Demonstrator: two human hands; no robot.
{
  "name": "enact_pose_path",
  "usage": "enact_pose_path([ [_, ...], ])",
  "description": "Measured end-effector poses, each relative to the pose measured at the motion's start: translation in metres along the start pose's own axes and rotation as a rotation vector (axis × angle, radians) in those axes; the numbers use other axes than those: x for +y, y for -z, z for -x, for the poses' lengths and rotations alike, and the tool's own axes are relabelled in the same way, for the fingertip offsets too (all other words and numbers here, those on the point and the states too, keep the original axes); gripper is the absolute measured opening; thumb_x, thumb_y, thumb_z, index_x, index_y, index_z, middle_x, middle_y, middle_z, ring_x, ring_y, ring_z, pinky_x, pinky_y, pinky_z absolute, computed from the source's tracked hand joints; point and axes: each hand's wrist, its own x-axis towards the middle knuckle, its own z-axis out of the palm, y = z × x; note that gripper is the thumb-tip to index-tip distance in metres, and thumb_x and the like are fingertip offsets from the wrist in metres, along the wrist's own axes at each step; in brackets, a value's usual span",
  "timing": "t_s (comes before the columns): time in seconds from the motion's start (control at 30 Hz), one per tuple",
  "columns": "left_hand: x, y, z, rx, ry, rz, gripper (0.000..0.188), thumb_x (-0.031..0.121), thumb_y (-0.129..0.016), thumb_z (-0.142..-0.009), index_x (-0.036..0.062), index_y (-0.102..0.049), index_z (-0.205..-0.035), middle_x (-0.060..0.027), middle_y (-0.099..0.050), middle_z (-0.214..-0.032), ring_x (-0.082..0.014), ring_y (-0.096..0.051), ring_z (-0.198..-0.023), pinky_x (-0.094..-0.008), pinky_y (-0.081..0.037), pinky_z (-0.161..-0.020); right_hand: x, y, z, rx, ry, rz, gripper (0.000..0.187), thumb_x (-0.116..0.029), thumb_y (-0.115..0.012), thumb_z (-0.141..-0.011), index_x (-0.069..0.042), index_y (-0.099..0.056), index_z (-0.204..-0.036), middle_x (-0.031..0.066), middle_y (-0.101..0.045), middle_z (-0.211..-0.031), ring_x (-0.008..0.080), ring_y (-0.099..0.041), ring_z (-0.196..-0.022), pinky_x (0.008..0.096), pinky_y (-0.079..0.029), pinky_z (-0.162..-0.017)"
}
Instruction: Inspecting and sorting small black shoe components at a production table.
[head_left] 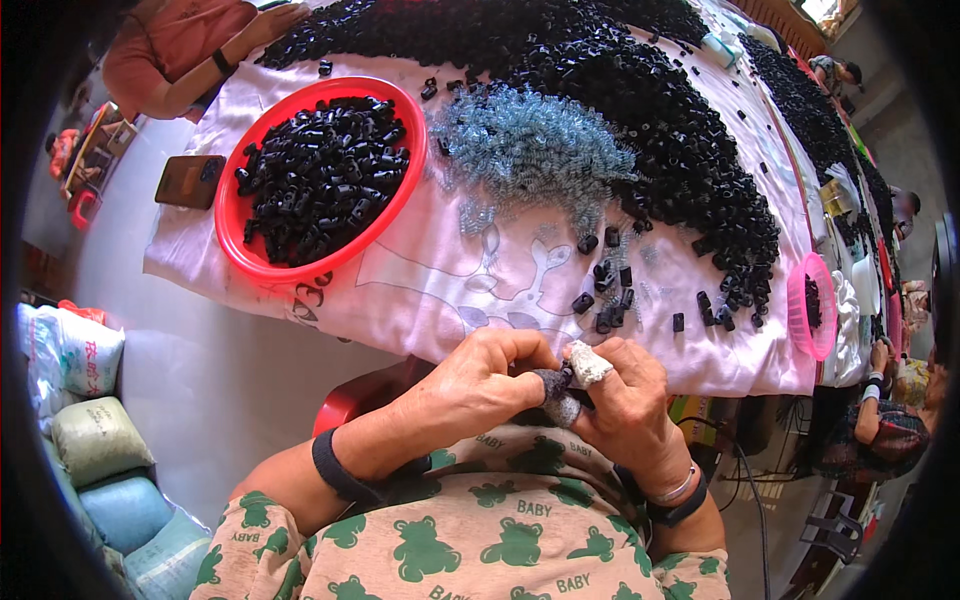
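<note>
Close in front of my body, at the table's near edge, my left hand (488, 378) and my right hand (632, 400) meet with fingertips pinched together. A small black plastic part (567, 371) shows as a dark bit between them, mostly hidden by the fingers. Grey cloth wraps cover the thumb tips, and a white wrap (588, 364) covers a right fingertip. Just beyond the hands, several loose black plastic parts (607, 300) lie on the pink cloth (420, 310). Behind them rests a heap of small metal springs (535, 150).
A red basin (228, 225) full of black parts stands at left, beside a phone (190, 182). A large black heap (690, 150) spreads across the far side. At right stands a pink basket (812, 305). Other people (180, 50) sit around the table; stuffed sacks (100, 440) lie on the floor.
</note>
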Motion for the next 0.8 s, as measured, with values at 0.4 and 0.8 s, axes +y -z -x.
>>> enact_pose_path([
  [0.4, 0.008, 0.000, 0.002, -0.053, 0.088, 0.171, 0.018, 0.014, -0.057, -0.087, -0.0007, -0.065, -0.094, 0.0038, -0.055, -0.070, -0.0012, -0.044, -0.064, -0.0205, -0.034, -0.053, 0.002, -0.003, 0.004, 0.038, -0.049, -0.056, 0.033, -0.019, -0.078, -0.067, 0.002, -0.061, -0.085, 0.0114, -0.054, -0.074, 0.0274, -0.056, -0.061, 0.0370, -0.045, -0.053],
  [0.8, -0.005, -0.001, 0.000, -0.272, 0.258, 0.878, 0.037, 0.018, -0.067, -0.089, -0.0028, -0.059, -0.119, -0.0078, -0.066, -0.103, -0.0105, -0.063, -0.079, -0.0227, -0.052, -0.066, -0.012, 0.004, -0.002, 0.198, -0.071, -0.199, 0.055, -0.021, -0.087, -0.063, -0.003, -0.067, -0.111, 0.0069, -0.056, -0.089, 0.0173, -0.057, -0.076, 0.0284, -0.050, -0.061],
])
